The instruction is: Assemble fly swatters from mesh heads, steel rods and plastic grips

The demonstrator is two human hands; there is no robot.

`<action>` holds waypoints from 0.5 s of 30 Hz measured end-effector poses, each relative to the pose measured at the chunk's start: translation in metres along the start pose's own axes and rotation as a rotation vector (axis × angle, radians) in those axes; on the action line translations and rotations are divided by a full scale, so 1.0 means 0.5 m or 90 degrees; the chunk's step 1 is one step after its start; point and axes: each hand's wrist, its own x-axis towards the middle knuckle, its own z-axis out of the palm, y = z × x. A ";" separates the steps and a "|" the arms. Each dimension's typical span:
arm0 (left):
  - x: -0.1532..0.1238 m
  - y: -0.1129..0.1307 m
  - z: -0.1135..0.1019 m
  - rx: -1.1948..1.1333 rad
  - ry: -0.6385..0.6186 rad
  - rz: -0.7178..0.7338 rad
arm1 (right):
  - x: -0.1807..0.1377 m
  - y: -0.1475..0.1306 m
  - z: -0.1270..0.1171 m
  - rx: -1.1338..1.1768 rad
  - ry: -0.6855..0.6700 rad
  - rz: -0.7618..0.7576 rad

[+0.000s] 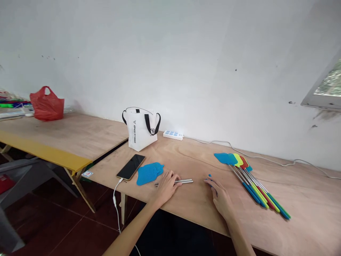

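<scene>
My left hand point(166, 186) lies on the plywood table point(191, 209), fingers curled over a thin metal rod point(183, 181) that sticks out to the right. Just left of it lies a blue swatter head point(149, 173), detached from any handle. My right hand point(220, 195) rests palm down on the table with fingers loosely bent, over a small blue piece point(210, 176) at the fingertips. Whether it grips that piece is unclear. To the right lies a fanned pile of several assembled fly swatters point(249, 181) in blue, yellow, red and green.
A phone point(131, 166) on a white charging cable lies left of the swatter head. A white tote bag point(141, 129) and a power strip point(173, 134) stand by the wall. A red plastic bag point(46, 104) sits on the adjoining table at far left.
</scene>
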 end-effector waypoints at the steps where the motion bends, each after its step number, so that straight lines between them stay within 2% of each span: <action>1: -0.001 0.002 -0.001 -0.004 0.000 -0.003 | 0.000 -0.001 -0.001 -0.005 0.009 0.003; 6: -0.003 0.008 -0.006 -0.019 0.004 0.014 | 0.005 -0.009 -0.002 0.023 0.054 0.025; 10: -0.003 0.010 -0.007 0.002 -0.007 0.067 | 0.008 -0.017 -0.001 0.079 0.064 0.061; 15: 0.000 0.015 -0.010 0.005 0.004 0.074 | 0.011 -0.047 -0.010 0.091 0.037 0.017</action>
